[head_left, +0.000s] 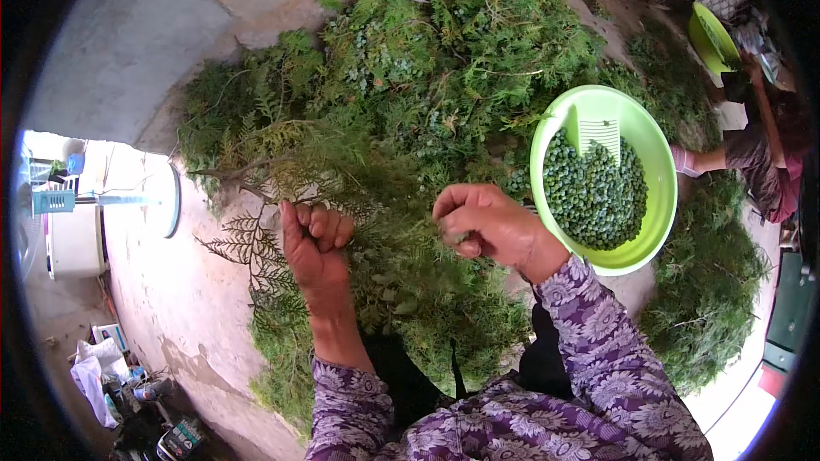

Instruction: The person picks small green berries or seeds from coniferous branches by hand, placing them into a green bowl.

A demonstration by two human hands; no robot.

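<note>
Near the centre-left, my left hand (318, 243) is closed round a leafy green branch (265, 172), whose bare stem points left and whose sprays spread about my wrist. My right hand (483, 222) is curled, thumb against fingers, beside the foliage; whatever it may hold is too small to make out. Just right of it stands a light green basin (664, 179) with a ridged washboard panel, holding many small round green cones (594, 196).
A large heap of cut evergreen branches (478, 43) lies beyond my hands, with more (705, 282) at right. Another person's leg (705, 160) and a second green basin (713, 38) are at far right. Assorted items (111, 367) lie at lower left.
</note>
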